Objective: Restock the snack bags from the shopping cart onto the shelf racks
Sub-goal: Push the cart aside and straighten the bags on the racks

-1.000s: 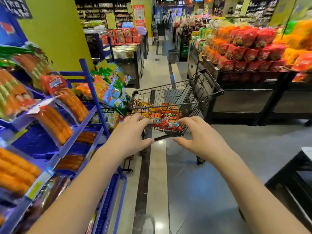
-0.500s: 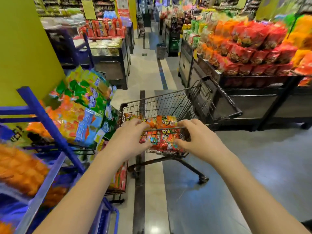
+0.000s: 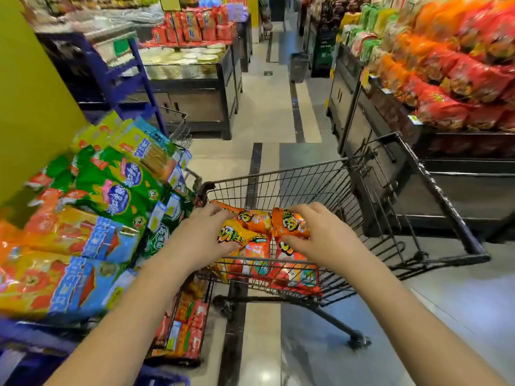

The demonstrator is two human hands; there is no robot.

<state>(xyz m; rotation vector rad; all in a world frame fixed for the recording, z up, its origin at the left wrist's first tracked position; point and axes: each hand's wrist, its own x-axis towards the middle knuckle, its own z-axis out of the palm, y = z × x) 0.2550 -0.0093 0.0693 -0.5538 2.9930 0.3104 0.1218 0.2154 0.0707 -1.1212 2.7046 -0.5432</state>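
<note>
A small wire shopping cart (image 3: 412, 190) stands in the aisle straight ahead, with several orange and red snack bags lying in its basket. My left hand (image 3: 200, 235) reaches into the basket and grips a yellow-orange snack bag (image 3: 235, 234) between fingers and thumb. My right hand (image 3: 320, 235) grips an orange snack bag (image 3: 289, 222) beside it. More red-orange bags (image 3: 295, 270) lie under both hands. On the left, a wire shelf rack (image 3: 192, 310) carries green and orange-blue snack bags (image 3: 92, 218).
A yellow pillar (image 3: 30, 107) rises at far left, with a blue rack (image 3: 139, 71) behind it. Dark display stands with red and orange bags (image 3: 457, 76) line the right side. A grey floor aisle (image 3: 278, 107) runs ahead, with a dark basket (image 3: 299, 66) standing far down it.
I have come closer to the cart and look down more. Both hands went from above the cart's near rim into the basket and took hold of snack bags.
</note>
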